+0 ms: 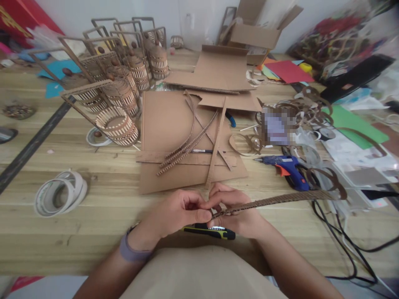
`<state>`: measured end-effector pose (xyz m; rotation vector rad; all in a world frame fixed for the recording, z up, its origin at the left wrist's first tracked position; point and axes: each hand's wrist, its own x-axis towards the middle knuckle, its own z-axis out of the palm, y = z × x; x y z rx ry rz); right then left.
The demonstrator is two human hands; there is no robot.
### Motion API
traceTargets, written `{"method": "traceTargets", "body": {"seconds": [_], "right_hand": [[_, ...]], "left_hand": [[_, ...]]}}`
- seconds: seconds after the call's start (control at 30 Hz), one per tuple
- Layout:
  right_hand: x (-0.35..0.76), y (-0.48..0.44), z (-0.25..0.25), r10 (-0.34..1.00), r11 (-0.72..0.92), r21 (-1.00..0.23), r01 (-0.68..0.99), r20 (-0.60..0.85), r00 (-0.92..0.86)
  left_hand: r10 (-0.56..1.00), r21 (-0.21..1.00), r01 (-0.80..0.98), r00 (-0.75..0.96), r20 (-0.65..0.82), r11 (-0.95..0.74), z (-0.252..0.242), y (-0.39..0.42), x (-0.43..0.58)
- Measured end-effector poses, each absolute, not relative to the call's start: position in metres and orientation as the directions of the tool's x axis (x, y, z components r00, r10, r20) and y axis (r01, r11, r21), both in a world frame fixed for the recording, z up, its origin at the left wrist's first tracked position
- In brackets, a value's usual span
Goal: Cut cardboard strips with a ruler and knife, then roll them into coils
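Close to my body, both hands meet over the table's front edge at one end of a long brown corrugated cardboard strip (pixel 277 200). My left hand (pixel 177 211) pinches that end between thumb and fingers. Around the same end, the fingers of my right hand (pixel 235 207) are closed, and the strip runs off to the right past my wrist. Just beneath my hands lies a black and yellow utility knife (pixel 221 233), partly hidden by them. Ahead, several loose corrugated strips (pixel 183 155) rest on a flat cardboard sheet (pixel 156 124).
Several lantern-like cardboard baskets (pixel 121 91) with tall handles stand at the back left. Rolls of tape (pixel 59 193) lie at the left. A blue glue gun (pixel 286 166), black cables (pixel 339 236) and curled cardboard strips (pixel 296 110) crowd the right side.
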<state>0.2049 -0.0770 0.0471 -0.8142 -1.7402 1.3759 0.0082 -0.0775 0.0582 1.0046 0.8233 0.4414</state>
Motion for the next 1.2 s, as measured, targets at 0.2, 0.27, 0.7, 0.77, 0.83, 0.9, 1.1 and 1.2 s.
{"method": "traceTargets", "body": {"seconds": [0.2,0.27,0.7,0.77,0.83,0.9,1.1,1.2], "right_hand": [[0.203,-0.078,0.047,0.866,0.229,-0.971,0.066,0.173,-0.469],[0.203,-0.078,0.045,0.876,0.241,-0.967,0.081,0.181,-0.448],[0.205,-0.077,0.049,0.839,0.498,-0.829,0.255,0.385,-0.386],[0.206,-0.078,0.052,0.822,0.541,-0.796,0.27,0.435,-0.367],[0.205,-0.079,0.053,0.804,0.575,-0.775,0.26,0.479,-0.352],[0.205,-0.079,0.053,0.799,0.582,-0.776,0.244,0.488,-0.351],[0.207,-0.076,0.054,0.816,0.474,-0.865,0.164,0.362,-0.45],[0.208,-0.075,0.051,0.786,0.402,-0.905,0.14,0.262,-0.561]], "left_hand": [[0.654,0.795,-0.036,0.593,-0.47,0.605,0.059,-0.08,0.014],[0.663,0.787,-0.053,0.575,-0.479,0.614,0.059,-0.081,0.016],[0.806,0.868,-0.152,0.475,-0.355,0.472,0.056,-0.083,0.016],[0.797,0.87,-0.141,0.49,-0.353,0.473,0.056,-0.081,0.014],[0.781,0.875,-0.109,0.512,-0.358,0.472,0.055,-0.08,0.012],[0.764,0.883,-0.059,0.531,-0.367,0.465,0.056,-0.079,0.01],[0.74,0.937,0.06,0.597,-0.31,0.345,0.06,-0.074,0.005],[0.679,0.938,0.109,0.663,-0.315,0.329,0.061,-0.072,0.001]]}}
